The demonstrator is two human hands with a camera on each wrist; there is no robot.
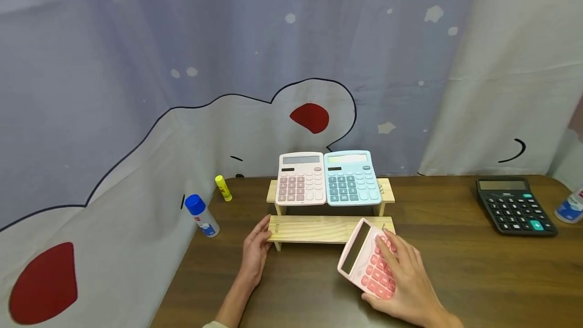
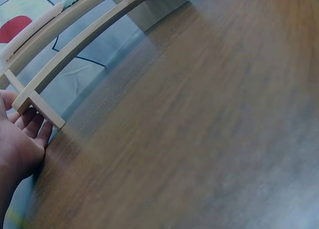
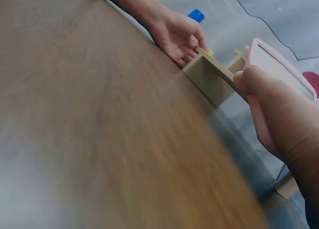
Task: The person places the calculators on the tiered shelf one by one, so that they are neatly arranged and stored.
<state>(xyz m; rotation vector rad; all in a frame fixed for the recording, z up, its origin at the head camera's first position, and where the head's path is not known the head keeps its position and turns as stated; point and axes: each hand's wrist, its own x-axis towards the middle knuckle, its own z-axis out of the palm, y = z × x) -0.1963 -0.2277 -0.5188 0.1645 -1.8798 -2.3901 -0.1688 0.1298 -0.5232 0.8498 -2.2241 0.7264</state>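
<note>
My right hand (image 1: pixel 410 282) holds a pink calculator (image 1: pixel 364 257) at a tilt over the front right of a two-tier wooden stand (image 1: pixel 314 229). In the right wrist view, the thumb lies along the edge of the calculator (image 3: pixel 264 124). At the stand's left end, my left hand (image 1: pixel 256 249) grips the lower tier. In the left wrist view, the fingers of the left hand (image 2: pixel 22 139) go round that end beside a leg. A pale pink calculator (image 1: pixel 300 178) and a light blue calculator (image 1: pixel 352 178) lean side by side on the upper tier.
A black calculator (image 1: pixel 514 206) lies on the right of the brown table (image 1: pixel 437 262). Near the left edge stand a blue-capped bottle (image 1: pixel 202 216) and a small yellow tube (image 1: pixel 223 188). Another bottle (image 1: pixel 571 206) is at the far right. A printed curtain (image 1: pixel 255 39) hangs behind.
</note>
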